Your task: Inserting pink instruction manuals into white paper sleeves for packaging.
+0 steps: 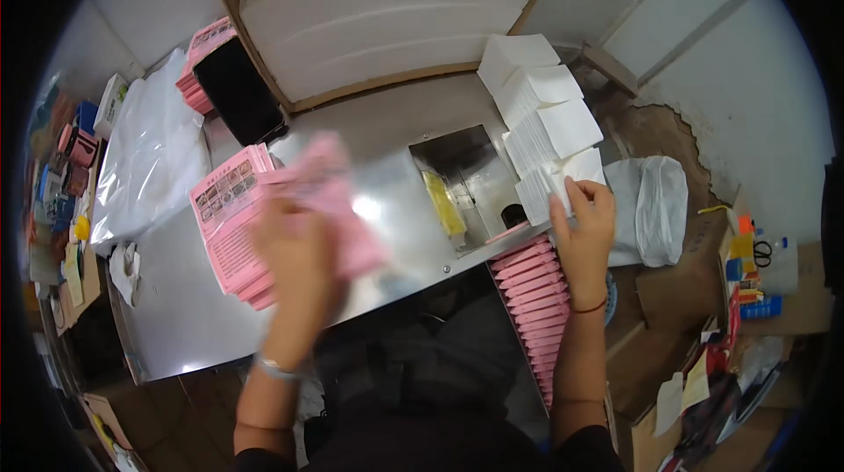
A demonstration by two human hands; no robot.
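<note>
My left hand [294,243] is smeared by motion. It is closed on a piece of pink printed paper [352,235], which is blurred too; whether this is a single sheet or a sleeve I cannot tell. Beneath and to the left lies a pile of the same pink printed papers [221,230] on the metal table. On the right, the thumb and fingers of my right hand [585,239] pinch a folded white paper napkin [576,169] at the near end of a long row of stacked napkins [554,125].
Below the table's front edge stands a row of pink packets [532,305]. A recessed opening [466,169] with a yellow strip [444,204] lies mid-table. Behind stand a black phone [237,90] and a white-filled carton [387,19]. Clear plastic bags [149,156] lie left, a grey bag [651,208] right.
</note>
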